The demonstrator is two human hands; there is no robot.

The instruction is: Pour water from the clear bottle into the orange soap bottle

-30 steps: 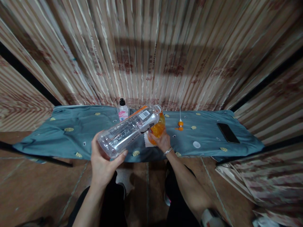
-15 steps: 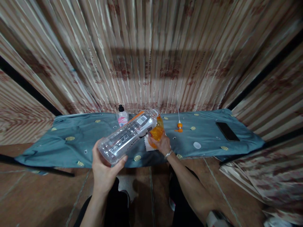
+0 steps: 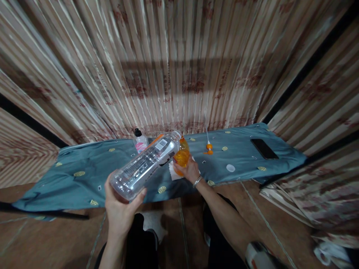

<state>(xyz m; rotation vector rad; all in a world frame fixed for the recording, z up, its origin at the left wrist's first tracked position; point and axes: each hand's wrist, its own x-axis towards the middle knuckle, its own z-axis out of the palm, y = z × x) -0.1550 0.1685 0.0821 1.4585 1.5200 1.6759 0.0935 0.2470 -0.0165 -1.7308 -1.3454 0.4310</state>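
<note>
Left fingers (image 3: 138,199) around one clear bottle (image 3: 147,167), right fingers (image 3: 183,171) around one orange bottle (image 3: 183,156) (one phone (image 3: 264,149))

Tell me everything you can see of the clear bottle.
The clear bottle looks like transparent plastic, with an orange strip, a barcode patch and dark print. It is held slanted above the cloth, gripped near its base by the left hand, its neck pointing away and right, at the top of the orange bottle. No cap shows; whether the bottles touch, I can't tell.
</note>
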